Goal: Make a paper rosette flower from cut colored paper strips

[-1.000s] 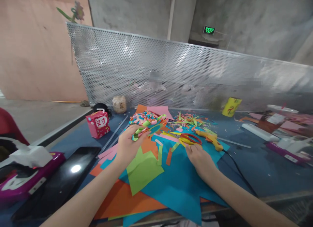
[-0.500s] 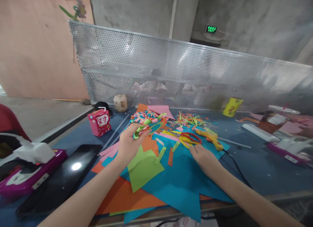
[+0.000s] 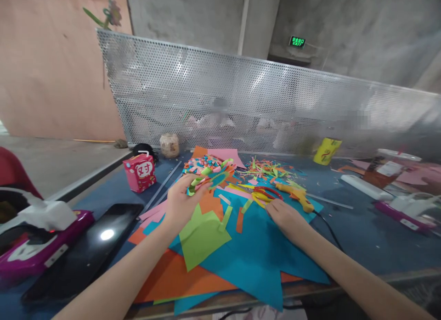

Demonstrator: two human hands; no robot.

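My left hand (image 3: 186,198) is closed around a paper flower (image 3: 218,177), raised above the sheets; it has a blue centre and orange, pink and green strips around its rim. My right hand (image 3: 284,216) has its fingers curled at the handles of a pair of scissors (image 3: 259,196) with red and yellow grips, which lie on the paper pointing left. Its fingertips are partly hidden. Beneath both hands are a large blue sheet (image 3: 255,251) and a green sheet (image 3: 203,239). Small green and orange strips (image 3: 240,220) lie between the hands.
A yellow glue gun (image 3: 301,198) with a black cord lies right of the scissors. Paper shreds (image 3: 267,168) and small curled pieces (image 3: 203,164) are heaped behind. At left are a pink box (image 3: 140,172), a phone (image 3: 86,251) and a power strip (image 3: 51,246). A perforated metal screen (image 3: 206,90) stands behind.
My right hand has shifted slightly up and left against the scissors' handles, and the handles have moved a little. My left hand holds the paper flower in nearly the same place.
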